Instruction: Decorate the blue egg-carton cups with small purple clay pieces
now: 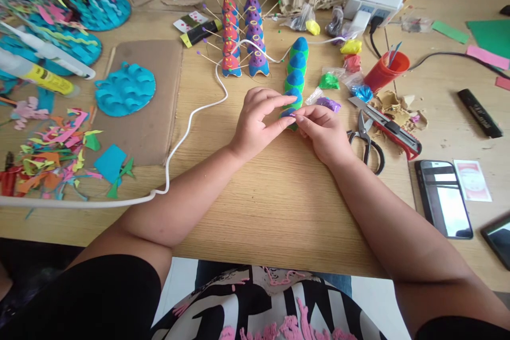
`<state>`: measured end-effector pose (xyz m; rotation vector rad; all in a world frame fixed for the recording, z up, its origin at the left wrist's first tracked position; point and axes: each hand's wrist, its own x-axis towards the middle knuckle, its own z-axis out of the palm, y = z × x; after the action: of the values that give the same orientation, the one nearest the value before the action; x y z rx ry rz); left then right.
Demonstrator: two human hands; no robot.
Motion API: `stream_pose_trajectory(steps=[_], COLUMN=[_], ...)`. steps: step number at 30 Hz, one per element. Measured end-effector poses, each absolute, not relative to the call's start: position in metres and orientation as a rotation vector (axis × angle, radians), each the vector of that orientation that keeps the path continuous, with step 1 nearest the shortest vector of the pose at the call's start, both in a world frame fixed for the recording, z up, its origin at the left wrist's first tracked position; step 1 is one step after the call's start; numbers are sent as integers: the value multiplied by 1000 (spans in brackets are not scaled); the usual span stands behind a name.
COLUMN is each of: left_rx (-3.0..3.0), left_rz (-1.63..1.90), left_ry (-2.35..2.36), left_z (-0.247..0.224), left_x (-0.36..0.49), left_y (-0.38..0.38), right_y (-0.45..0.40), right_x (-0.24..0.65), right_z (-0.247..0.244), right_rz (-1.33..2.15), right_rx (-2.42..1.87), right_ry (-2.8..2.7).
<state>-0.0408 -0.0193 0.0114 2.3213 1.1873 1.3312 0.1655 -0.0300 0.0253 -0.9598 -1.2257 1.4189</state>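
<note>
A strip of egg-carton cups point(296, 61), painted blue on top and green below, lies lengthwise in front of me. At its near end my right hand point(324, 130) has thumb and forefinger pinched together, with a tiny purplish bit at the tips, too small to make out well. My left hand point(258, 122) is beside the strip, its thumb tip close to the right fingertips. Its forefinger reaches over the cups, apart from the thumb. Purple clay point(329, 104), green clay point(329, 81) and blue clay point(362, 93) lie in small wraps right of the strip.
Painted carton strips, one red point(230, 37) and one purple point(255, 32), bristle with pins behind. A white cable point(191, 122) crosses the table. Scissors point(364, 141), a box cutter point(392, 126) and a red cup point(384, 71) are at right; paper scraps point(56, 154) lie left.
</note>
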Motion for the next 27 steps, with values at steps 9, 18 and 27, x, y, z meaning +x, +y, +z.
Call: stream_pose_trajectory(steps=[9,18,27], left_rx=[2337,2346,2358], left_rz=[1370,1363,1322], left_ry=[1118,1194,1159], left_z=[10,9,11], left_x=[-40,-40,-43], left_y=[-19,-18,-18], right_y=[-29,-29,-29], right_x=[167,167,168], right_z=[22,22,23], right_rz=[1407,1407,1422], right_rx=[-966,-966,-977], right_ry=[-1258,-1249,-1273])
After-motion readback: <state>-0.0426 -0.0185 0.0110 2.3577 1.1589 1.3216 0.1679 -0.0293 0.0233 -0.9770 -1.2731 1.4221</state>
